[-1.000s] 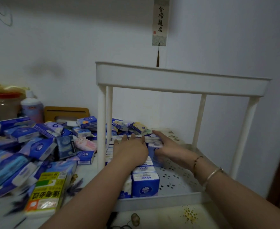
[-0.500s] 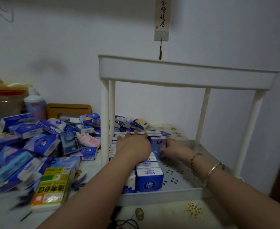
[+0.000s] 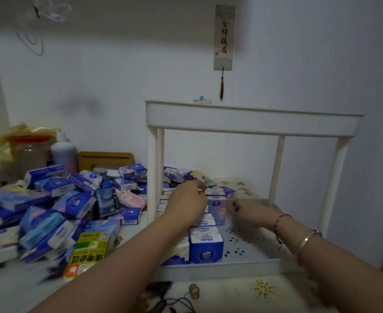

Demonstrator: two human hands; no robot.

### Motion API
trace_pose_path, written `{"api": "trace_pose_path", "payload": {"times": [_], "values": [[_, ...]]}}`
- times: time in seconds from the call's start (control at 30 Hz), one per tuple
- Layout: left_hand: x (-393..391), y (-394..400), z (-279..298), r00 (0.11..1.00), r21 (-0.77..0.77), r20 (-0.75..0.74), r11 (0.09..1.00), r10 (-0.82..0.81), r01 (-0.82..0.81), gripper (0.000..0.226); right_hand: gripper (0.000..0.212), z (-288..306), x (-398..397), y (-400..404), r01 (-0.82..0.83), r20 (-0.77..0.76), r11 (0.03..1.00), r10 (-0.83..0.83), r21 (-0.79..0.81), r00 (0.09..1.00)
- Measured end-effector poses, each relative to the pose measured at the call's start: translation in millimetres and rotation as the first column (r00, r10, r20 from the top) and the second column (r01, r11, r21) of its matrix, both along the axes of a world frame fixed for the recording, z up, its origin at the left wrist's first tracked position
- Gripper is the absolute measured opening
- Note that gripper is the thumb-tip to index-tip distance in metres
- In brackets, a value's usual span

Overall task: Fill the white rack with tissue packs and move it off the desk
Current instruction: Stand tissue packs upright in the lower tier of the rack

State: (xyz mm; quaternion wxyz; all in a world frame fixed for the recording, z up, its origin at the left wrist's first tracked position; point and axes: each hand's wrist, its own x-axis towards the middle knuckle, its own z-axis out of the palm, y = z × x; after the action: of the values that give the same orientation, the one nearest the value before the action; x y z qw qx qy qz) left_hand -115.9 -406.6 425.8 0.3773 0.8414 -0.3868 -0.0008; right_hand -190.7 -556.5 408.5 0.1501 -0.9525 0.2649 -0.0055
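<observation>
The white two-tier rack (image 3: 253, 123) stands on the desk, and its lower shelf (image 3: 249, 249) carries rows of blue-and-white tissue packs (image 3: 205, 245) along its left side. My left hand (image 3: 186, 204) lies over these rows, fingertips bent down at the back by an upright pale-blue pack (image 3: 217, 207). My right hand (image 3: 246, 208) hovers just right of that pack, apart from it, with its fingers loosely curled and holding nothing. A big heap of loose tissue packs (image 3: 73, 199) covers the desk to the left of the rack.
A yellow-green pack (image 3: 87, 250) lies at the heap's front edge. A jar (image 3: 28, 152), a bottle (image 3: 64, 152) and a wooden holder (image 3: 106, 158) stand at the back left. A black cable (image 3: 177, 301) lies on the desk in front of the rack. Walls close in behind and on the right.
My right hand set the pale-blue pack upright beside the rows, let it go and drew back to the right. My left hand stayed on the rows, its fingers bending down.
</observation>
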Motion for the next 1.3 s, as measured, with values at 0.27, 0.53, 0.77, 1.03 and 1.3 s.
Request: {"api": "trace_pose_path", "payload": {"times": [0.27, 0.53, 0.77, 1.03, 1.3], "values": [[-42, 71, 33, 0.986, -0.103, 0.043, 0.981, -0.159, 0.162, 0.030, 0.046, 27, -70, 43, -0.149, 0.526, 0.988, 0.109, 0.034, 0.843], [-41, 169, 23, 0.982, -0.303, -0.166, 0.952, -0.095, 0.041, 0.030, 0.044, 46, -77, 138, -0.454, 0.697, 0.888, 0.278, 0.077, 0.661], [20, 263, -20, 0.938, -0.222, -0.018, 0.914, 0.346, -0.341, 0.025, 0.039, 24, -14, 221, -0.645, 0.737, 0.742, 0.333, 0.180, 0.589], [69, 301, -68, 0.797, -0.025, 0.234, 0.823, 0.557, -0.568, 0.069, 0.019, -11, 95, 274, -0.615, 0.660, 0.780, 0.401, 0.118, 0.635], [87, 293, -83, 0.707, 0.020, 0.391, 0.763, 0.589, -0.646, 0.075, 0.057, -31, 135, 277, -0.513, 0.595, 0.858, 0.409, 0.006, 0.692]]}}
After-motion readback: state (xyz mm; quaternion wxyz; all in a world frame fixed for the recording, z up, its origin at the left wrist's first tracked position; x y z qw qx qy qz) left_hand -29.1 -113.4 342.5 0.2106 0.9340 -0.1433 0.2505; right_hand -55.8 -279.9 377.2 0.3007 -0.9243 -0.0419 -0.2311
